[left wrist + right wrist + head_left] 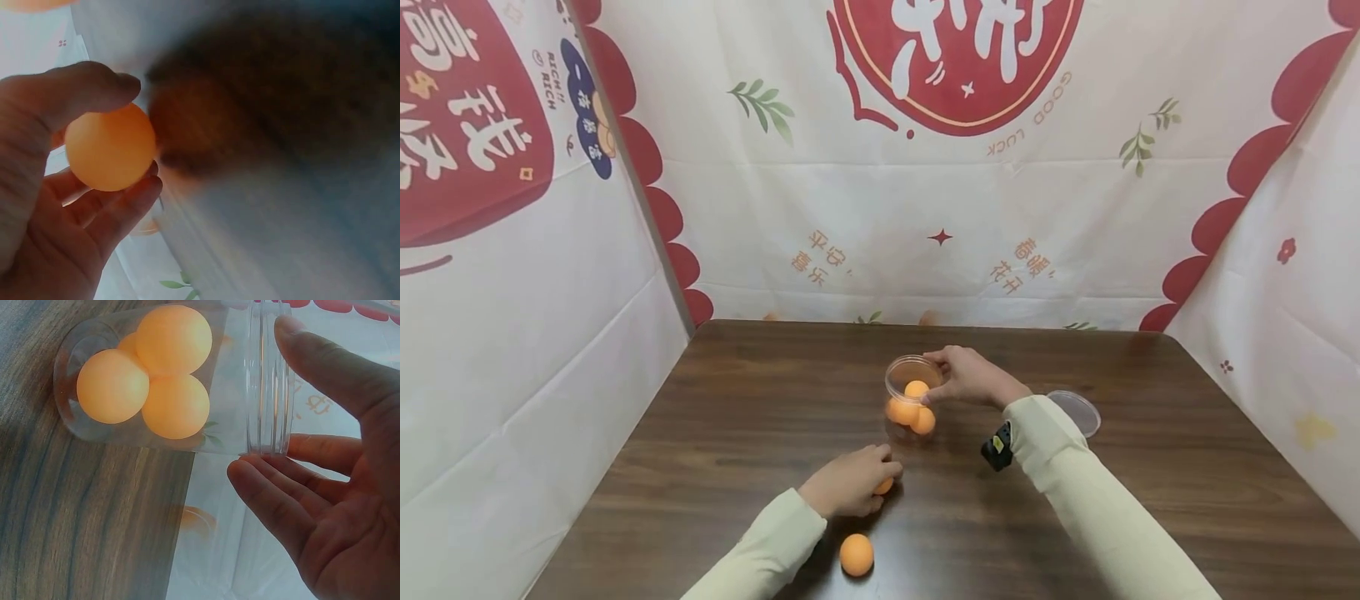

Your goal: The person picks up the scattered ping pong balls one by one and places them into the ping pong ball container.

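My left hand (853, 482) pinches an orange ping-pong ball (110, 147) between thumb and fingers, low over the table in front of the jar. Upright on the table stands a clear plastic jar (228, 425) with several orange balls (112, 386) inside. Its threaded mouth has no lid on it. My right hand (973, 377) grips the jar at its rim from the right, thumb on one side and fingers on the other. Another orange ball (856, 555) lies on the table close to my left wrist.
A clear round lid (1075, 413) lies on the brown wooden table (760, 392), partly behind my right sleeve. Printed cloth (880, 208) hangs behind the table and along both sides. A black device (997, 447) is strapped at my right wrist.
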The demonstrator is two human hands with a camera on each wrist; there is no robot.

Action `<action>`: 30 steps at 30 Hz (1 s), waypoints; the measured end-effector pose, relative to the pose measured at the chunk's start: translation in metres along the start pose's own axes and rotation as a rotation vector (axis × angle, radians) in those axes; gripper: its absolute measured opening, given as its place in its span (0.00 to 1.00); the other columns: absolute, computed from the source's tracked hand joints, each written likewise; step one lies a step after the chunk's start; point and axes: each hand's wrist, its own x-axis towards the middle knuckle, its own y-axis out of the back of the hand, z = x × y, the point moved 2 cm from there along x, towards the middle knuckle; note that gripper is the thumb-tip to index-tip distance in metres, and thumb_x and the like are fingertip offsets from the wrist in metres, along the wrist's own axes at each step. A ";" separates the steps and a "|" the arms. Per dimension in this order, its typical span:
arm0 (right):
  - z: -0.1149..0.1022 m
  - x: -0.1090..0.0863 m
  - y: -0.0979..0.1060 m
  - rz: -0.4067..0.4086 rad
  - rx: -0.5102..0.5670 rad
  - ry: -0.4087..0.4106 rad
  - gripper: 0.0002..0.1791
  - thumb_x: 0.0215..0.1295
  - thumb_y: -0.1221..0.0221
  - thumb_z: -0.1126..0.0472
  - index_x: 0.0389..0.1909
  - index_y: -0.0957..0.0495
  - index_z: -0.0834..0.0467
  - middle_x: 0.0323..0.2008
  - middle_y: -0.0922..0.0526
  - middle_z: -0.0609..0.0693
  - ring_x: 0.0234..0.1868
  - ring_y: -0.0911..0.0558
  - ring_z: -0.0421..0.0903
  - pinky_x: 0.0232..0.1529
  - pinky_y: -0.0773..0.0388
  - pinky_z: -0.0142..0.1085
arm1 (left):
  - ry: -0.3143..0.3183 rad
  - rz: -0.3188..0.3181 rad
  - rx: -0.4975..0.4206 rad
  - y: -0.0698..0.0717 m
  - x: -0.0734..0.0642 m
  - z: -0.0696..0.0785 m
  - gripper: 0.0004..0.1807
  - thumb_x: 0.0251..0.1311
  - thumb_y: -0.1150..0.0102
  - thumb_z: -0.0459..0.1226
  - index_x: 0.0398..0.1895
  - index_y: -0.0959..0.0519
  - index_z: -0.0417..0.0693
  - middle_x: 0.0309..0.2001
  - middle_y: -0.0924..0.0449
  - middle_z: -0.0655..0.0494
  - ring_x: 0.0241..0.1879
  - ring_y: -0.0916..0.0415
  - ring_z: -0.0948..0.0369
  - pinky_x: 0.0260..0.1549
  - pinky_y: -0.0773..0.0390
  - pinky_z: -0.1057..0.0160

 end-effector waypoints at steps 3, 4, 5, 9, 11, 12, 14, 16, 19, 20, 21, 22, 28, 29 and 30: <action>0.000 0.000 0.002 0.010 -0.018 0.010 0.46 0.49 0.28 0.48 0.64 0.34 0.69 0.55 0.22 0.63 0.49 0.22 0.51 0.46 0.23 0.41 | -0.015 0.021 -0.003 -0.001 -0.001 0.000 0.15 0.47 0.30 0.36 0.39 0.22 0.54 0.35 0.29 0.61 0.34 0.32 0.68 0.31 0.29 0.73; 0.001 0.000 0.002 0.008 -0.023 0.015 0.47 0.48 0.28 0.48 0.64 0.34 0.69 0.54 0.22 0.63 0.47 0.22 0.50 0.44 0.23 0.40 | -0.018 0.023 -0.004 0.000 0.000 -0.001 0.15 0.47 0.30 0.36 0.39 0.22 0.54 0.35 0.29 0.61 0.34 0.31 0.68 0.32 0.29 0.73; 0.001 0.000 0.002 0.006 -0.028 0.017 0.47 0.49 0.29 0.47 0.64 0.34 0.69 0.54 0.22 0.63 0.46 0.22 0.50 0.43 0.23 0.40 | -0.020 0.021 -0.007 0.000 0.000 -0.001 0.15 0.48 0.30 0.36 0.39 0.22 0.54 0.35 0.29 0.61 0.34 0.31 0.68 0.33 0.29 0.74; 0.002 0.000 0.001 0.008 -0.018 -0.006 0.46 0.49 0.28 0.49 0.65 0.34 0.68 0.54 0.22 0.62 0.47 0.22 0.49 0.45 0.23 0.41 | -0.027 0.014 -0.025 0.002 0.003 -0.003 0.14 0.49 0.31 0.36 0.40 0.22 0.53 0.36 0.28 0.61 0.34 0.31 0.68 0.34 0.28 0.74; 0.003 0.001 0.001 0.010 -0.016 -0.011 0.45 0.49 0.28 0.50 0.65 0.34 0.67 0.54 0.22 0.62 0.49 0.22 0.50 0.46 0.23 0.42 | -0.027 0.010 -0.023 0.004 0.006 -0.004 0.14 0.51 0.31 0.37 0.41 0.22 0.52 0.37 0.28 0.60 0.34 0.31 0.67 0.34 0.28 0.74; 0.003 0.001 0.000 0.010 -0.010 -0.018 0.44 0.49 0.28 0.51 0.65 0.34 0.67 0.54 0.22 0.61 0.50 0.22 0.51 0.47 0.23 0.43 | -0.029 0.008 -0.015 0.006 0.008 -0.004 0.14 0.51 0.32 0.37 0.42 0.22 0.52 0.37 0.29 0.60 0.34 0.32 0.67 0.33 0.28 0.73; 0.004 0.002 -0.001 0.003 -0.009 -0.018 0.45 0.49 0.28 0.51 0.65 0.34 0.67 0.55 0.22 0.61 0.51 0.22 0.52 0.48 0.23 0.44 | -0.027 0.010 -0.003 0.011 0.010 -0.006 0.14 0.52 0.32 0.38 0.43 0.23 0.51 0.38 0.29 0.59 0.34 0.32 0.67 0.33 0.28 0.73; 0.003 0.002 -0.001 -0.002 -0.004 -0.020 0.45 0.49 0.28 0.51 0.65 0.34 0.67 0.55 0.22 0.61 0.51 0.22 0.52 0.49 0.23 0.44 | -0.022 0.012 -0.001 0.019 0.013 -0.008 0.15 0.53 0.33 0.38 0.43 0.23 0.50 0.39 0.29 0.59 0.35 0.31 0.66 0.34 0.27 0.71; 0.001 0.002 0.001 0.001 -0.005 -0.016 0.45 0.49 0.28 0.50 0.65 0.35 0.67 0.55 0.22 0.62 0.52 0.22 0.53 0.49 0.22 0.44 | -0.020 0.029 -0.018 0.032 0.016 -0.012 0.14 0.53 0.33 0.36 0.44 0.23 0.49 0.42 0.28 0.58 0.38 0.29 0.63 0.37 0.25 0.68; 0.001 0.002 0.001 0.004 -0.011 -0.009 0.45 0.50 0.29 0.50 0.65 0.35 0.67 0.54 0.22 0.62 0.52 0.22 0.54 0.49 0.22 0.45 | -0.019 0.036 -0.029 0.037 0.018 -0.013 0.15 0.53 0.33 0.36 0.44 0.23 0.49 0.42 0.28 0.57 0.39 0.29 0.62 0.38 0.25 0.67; 0.000 0.002 0.002 0.009 -0.014 -0.007 0.45 0.50 0.29 0.50 0.65 0.35 0.67 0.54 0.22 0.62 0.53 0.22 0.54 0.49 0.23 0.45 | -0.024 0.044 -0.035 0.042 0.019 -0.014 0.15 0.53 0.33 0.35 0.44 0.23 0.49 0.42 0.28 0.56 0.39 0.28 0.62 0.39 0.25 0.66; 0.000 0.002 0.002 0.011 -0.022 -0.002 0.45 0.50 0.29 0.50 0.65 0.35 0.67 0.54 0.22 0.62 0.53 0.22 0.54 0.49 0.23 0.45 | -0.029 0.052 -0.035 0.047 0.020 -0.016 0.15 0.53 0.34 0.35 0.44 0.23 0.48 0.42 0.27 0.56 0.39 0.28 0.61 0.39 0.24 0.65; 0.000 0.004 0.002 0.001 -0.049 0.028 0.46 0.51 0.30 0.49 0.65 0.35 0.68 0.56 0.23 0.64 0.55 0.23 0.56 0.51 0.23 0.47 | -0.060 0.089 0.011 0.078 0.025 -0.025 0.13 0.54 0.33 0.35 0.42 0.23 0.47 0.42 0.25 0.54 0.40 0.26 0.60 0.40 0.24 0.64; 0.001 0.005 0.001 -0.001 -0.048 0.026 0.46 0.51 0.30 0.48 0.65 0.35 0.68 0.56 0.23 0.63 0.55 0.23 0.56 0.51 0.23 0.47 | -0.057 0.096 0.008 0.083 0.026 -0.027 0.14 0.53 0.33 0.35 0.43 0.23 0.47 0.42 0.25 0.54 0.40 0.26 0.60 0.41 0.24 0.63; 0.001 0.005 0.001 -0.002 -0.046 0.023 0.46 0.51 0.30 0.48 0.65 0.35 0.68 0.55 0.23 0.63 0.55 0.23 0.56 0.51 0.23 0.47 | -0.051 0.100 0.013 0.088 0.028 -0.028 0.14 0.53 0.33 0.35 0.43 0.23 0.47 0.42 0.25 0.54 0.39 0.27 0.60 0.40 0.24 0.63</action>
